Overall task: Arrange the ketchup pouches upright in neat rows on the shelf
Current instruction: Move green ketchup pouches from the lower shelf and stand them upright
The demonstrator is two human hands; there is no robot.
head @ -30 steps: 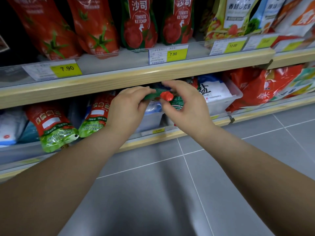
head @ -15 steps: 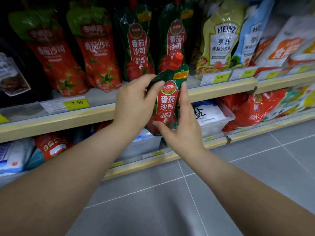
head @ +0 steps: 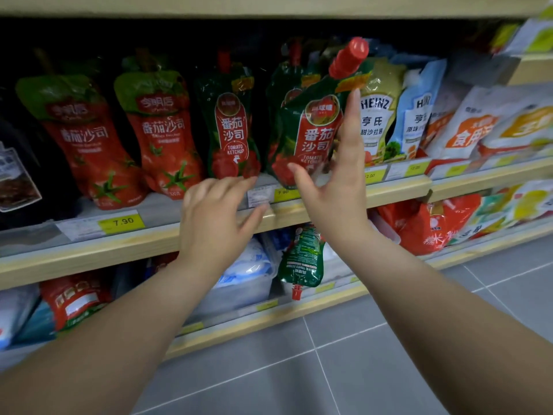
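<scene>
Ketchup pouch (head: 311, 127) up on the middle shelf (head: 398, 191), leaning right, red cap (head: 348, 56) tipped toward the Heinz pouches (head: 378, 115). Right hand (head: 335, 181) spread behind it, fingers (head: 353, 115) flat along its right edge, thumb at the base: propping, not gripping. Left hand (head: 215, 214) open, nothing held, hovering at the shelf lip. Needs straightening to match the upright green neighbour (head: 230, 121). One more pouch (head: 302, 259) dangling cap-down on the lower shelf.

The dark green ketchup pouch (head: 229, 124) says "TOMATO KETCHUP". To its right, a pale pouch (head: 377, 115) says "HEINZ". Down to its left, a yellow price tag (head: 122, 223) says "7.90".
</scene>
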